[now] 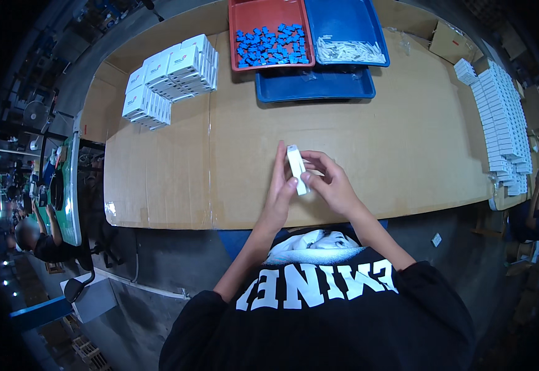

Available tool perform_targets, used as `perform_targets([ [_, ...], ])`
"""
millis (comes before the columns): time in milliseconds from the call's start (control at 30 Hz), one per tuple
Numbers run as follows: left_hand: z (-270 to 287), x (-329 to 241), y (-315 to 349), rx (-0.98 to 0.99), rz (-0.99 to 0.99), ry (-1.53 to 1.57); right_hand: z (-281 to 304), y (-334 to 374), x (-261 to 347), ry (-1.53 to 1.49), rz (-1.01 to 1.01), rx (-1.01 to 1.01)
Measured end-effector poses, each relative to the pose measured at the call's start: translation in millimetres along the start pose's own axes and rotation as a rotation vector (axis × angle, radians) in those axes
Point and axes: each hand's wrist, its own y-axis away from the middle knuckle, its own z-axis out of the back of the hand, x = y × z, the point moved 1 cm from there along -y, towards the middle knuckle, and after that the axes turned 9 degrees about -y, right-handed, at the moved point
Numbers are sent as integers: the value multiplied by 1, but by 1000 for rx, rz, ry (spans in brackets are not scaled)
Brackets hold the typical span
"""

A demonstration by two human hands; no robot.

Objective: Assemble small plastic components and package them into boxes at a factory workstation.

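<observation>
L grip (280, 196) & R grip (337, 187) both closed on slim, smooth white box (296, 168) over flat brown cardbd tabletop (411, 154); beyond, rect. red tray (269, 12) w/ small blue pcs (270, 47).

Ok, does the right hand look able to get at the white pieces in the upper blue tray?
Probably, with a forward reach: the white pieces lie uncovered in the upper blue tray. But the right hand is occupied holding the small white box.
</observation>
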Motion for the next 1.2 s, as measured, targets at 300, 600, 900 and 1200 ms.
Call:
perform_targets([
  [300,-16,-7,-2,-196,-64,16,-34,16,1,432,347,-64],
  [600,-19,-14,0,-166,-129,91,-43,25,-2,425,518,-97],
  [900,-14,-13,2,-185,-115,136,-45,24,-13,100,374,-89],
  [1200,-8,-9,2,-175,-253,-177,-45,14,10,-401,-203,-121],
])
